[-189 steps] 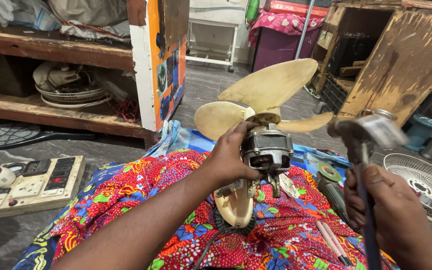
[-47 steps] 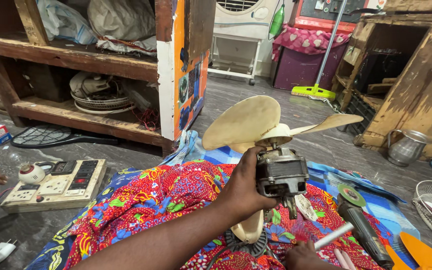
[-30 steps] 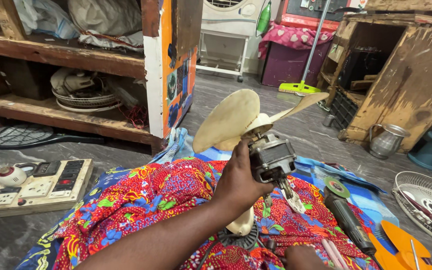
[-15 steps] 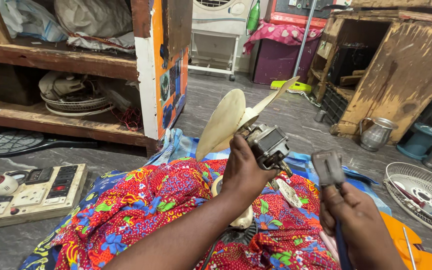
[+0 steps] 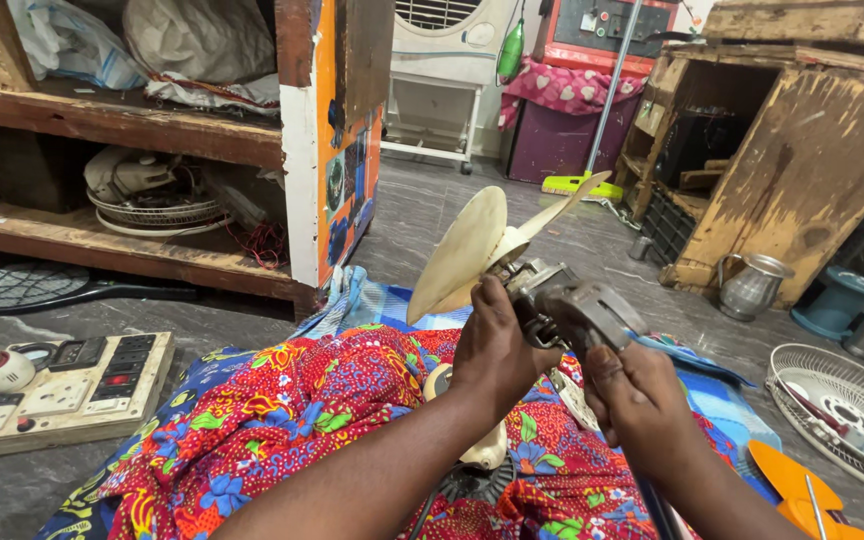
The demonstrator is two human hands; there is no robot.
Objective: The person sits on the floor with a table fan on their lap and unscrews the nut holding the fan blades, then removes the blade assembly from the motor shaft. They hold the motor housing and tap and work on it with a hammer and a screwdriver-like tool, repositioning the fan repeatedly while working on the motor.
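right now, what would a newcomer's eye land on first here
Dead centre, the left hand grips a grey fan motor with cream blades fanning up behind it, while the right hand presses a grey tool against the motor's back. Beneath both hands spreads a loud red floral cloth. At far left a wooden switchboard lies on the floor, and at far right lies a white wire fan guard.

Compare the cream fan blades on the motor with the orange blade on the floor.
The cream fan blades are mounted on the motor, held up by both hands; the orange blade lies loose on the floor. Cream is pale, orange vivid. Both are broad, rounded fan blades.
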